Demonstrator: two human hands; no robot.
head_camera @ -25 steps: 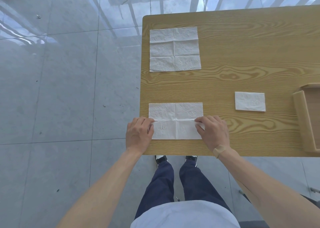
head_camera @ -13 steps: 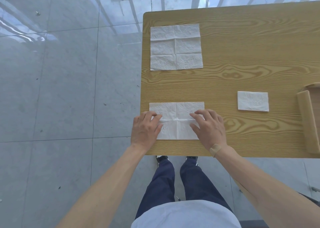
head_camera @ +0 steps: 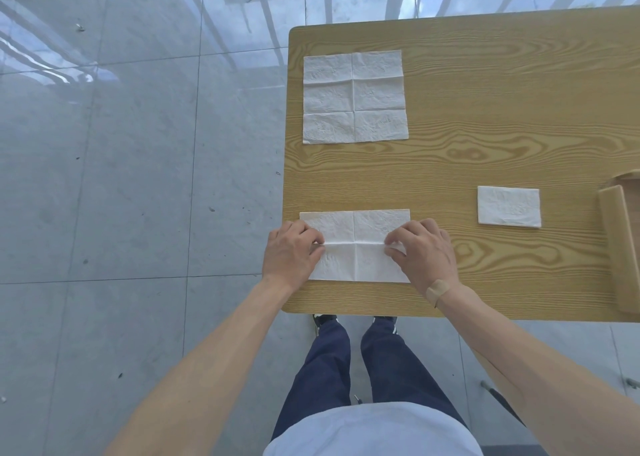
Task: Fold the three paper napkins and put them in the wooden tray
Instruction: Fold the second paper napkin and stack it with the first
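Half-folded napkin (head_camera: 355, 244) pinched at its crease by left hand (head_camera: 290, 253) and right hand (head_camera: 424, 253), unfolded napkin (head_camera: 355, 97) at 12 o'clock, folded napkin (head_camera: 509, 206) at 2, tray (head_camera: 616, 247) at 3, all on counter (head_camera: 485, 126).

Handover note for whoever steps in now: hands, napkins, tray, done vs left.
Left hand: pinching the left end of the near napkin at its middle crease.
Right hand: pinching the right end at the same crease.
Near napkin: at the table's front-left edge, mid-fold.
Far napkin: flat and fully open at the back left, untouched.
Small folded napkin: on the table just left of the wooden tray, not in it.
Done: one napkin folded.
Left: finish this fold, fold the far napkin, put all three in the tray. The tray is mostly out of frame.
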